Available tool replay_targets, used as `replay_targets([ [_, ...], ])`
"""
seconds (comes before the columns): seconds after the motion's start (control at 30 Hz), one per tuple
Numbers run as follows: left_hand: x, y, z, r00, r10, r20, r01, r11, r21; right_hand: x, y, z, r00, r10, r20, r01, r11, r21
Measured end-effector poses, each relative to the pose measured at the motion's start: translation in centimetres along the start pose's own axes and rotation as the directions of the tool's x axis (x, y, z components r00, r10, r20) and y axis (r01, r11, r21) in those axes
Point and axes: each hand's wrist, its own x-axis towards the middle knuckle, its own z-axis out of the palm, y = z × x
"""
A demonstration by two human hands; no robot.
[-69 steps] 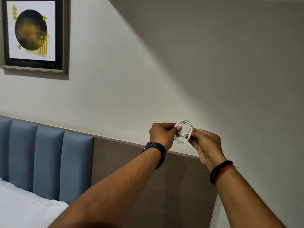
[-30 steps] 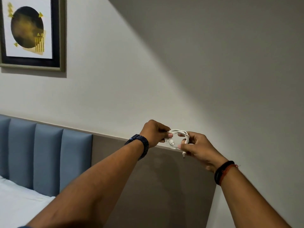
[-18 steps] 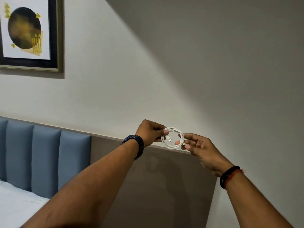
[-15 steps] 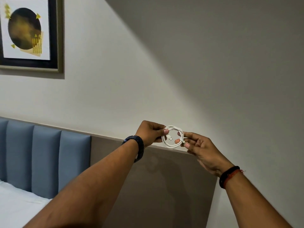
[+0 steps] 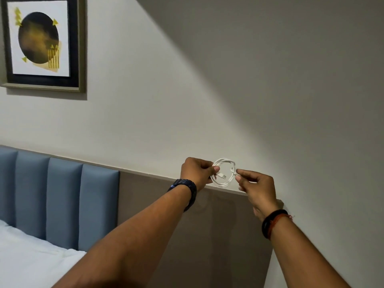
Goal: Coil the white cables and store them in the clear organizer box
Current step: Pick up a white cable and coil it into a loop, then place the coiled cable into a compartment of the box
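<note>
Since half a second ago, left hand [image 5: 196, 170] and right hand [image 5: 254, 183] still pinch one coiled white cable [image 5: 223, 173], raised slightly.

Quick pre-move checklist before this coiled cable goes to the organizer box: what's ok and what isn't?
1. White cable wound into a round coil: ok.
2. Left hand pinching the coil's left side: ok.
3. Right hand pinching the coil's right side: ok.
4. Connector tucked in: not ok, it lies loose across the loop's middle.
5. Coil tied or wrapped so it holds: cannot tell.
6. Clear organizer box in view: not ok, none is visible.
</note>
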Motion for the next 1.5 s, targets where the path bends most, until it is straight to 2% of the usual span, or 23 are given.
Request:
replay_targets([
  [0.13,-0.6,-0.2,1.5,1.0,0.017,0.02,-0.018,0.999,0.028,0.1,0.8,0.9,0.985,0.079,-0.153,-0.074,0.997,0.036],
  [0.23,-0.7,-0.7,2.1,1.0,0.016,0.011,-0.017,0.999,0.038,-0.1,1.1,1.4,0.985,0.126,-0.117,-0.121,0.991,0.048],
  [0.37,-1.0,-1.7,1.9,1.0,0.008,0.02,-0.009,0.999,0.047,-0.7,1.5,0.9,0.988,0.12,-0.096,-0.117,0.992,0.039],
  [0.5,-2.0,-3.1,2.2,0.997,-0.047,0.065,0.046,0.999,0.01,-1.4,2.4,0.6,0.989,0.131,-0.065,-0.131,0.991,0.012],
  [0.63,-3.6,-6.9,2.4,0.985,-0.148,0.083,0.151,0.988,-0.035,-2.7,5.6,0.1,0.987,0.162,-0.017,-0.163,0.982,-0.099],
  [0.77,-6.0,-14.7,3.2,0.95,-0.29,0.111,0.292,0.956,0.003,-5.6,12.9,-0.8,0.945,0.324,0.033,-0.312,0.931,-0.189],
  [0.87,-8.7,-23.3,4.5,0.89,-0.443,0.106,0.438,0.896,0.067,-9.2,20.5,-1.5,0.877,0.478,0.059,-0.451,0.858,-0.247],
  [1.0,-14.7,-36.2,6.3,0.725,-0.669,0.164,0.672,0.739,0.04,-16.0,32.5,-3.2,0.759,0.651,0.006,-0.617,0.723,-0.311],
  [1.2,-25.3,-54.3,9.7,0.496,-0.848,0.186,0.862,0.507,0.008,-27.4,50.5,-6.0,0.631,0.77,-0.092,-0.743,0.566,-0.357],
  [1.33,-29.6,-64.0,12.2,0.466,-0.869,0.165,0.861,0.488,0.141,-32.6,60.0,-7.3,0.547,0.803,-0.238,-0.82,0.455,-0.349],
  [1.4,-31.0,-67.9,13.4,0.454,-0.876,0.165,0.849,0.481,0.217,-34.4,63.8,-7.8,0.532,0.801,-0.275,-0.827,0.422,-0.371],
  [1.5,-32.6,-72.1,14.6,0.496,-0.861,0.112,0.77,0.495,0.402,-36.7,67.5,-8.2,0.552,0.793,-0.259,-0.803,0.421,-0.422],
])
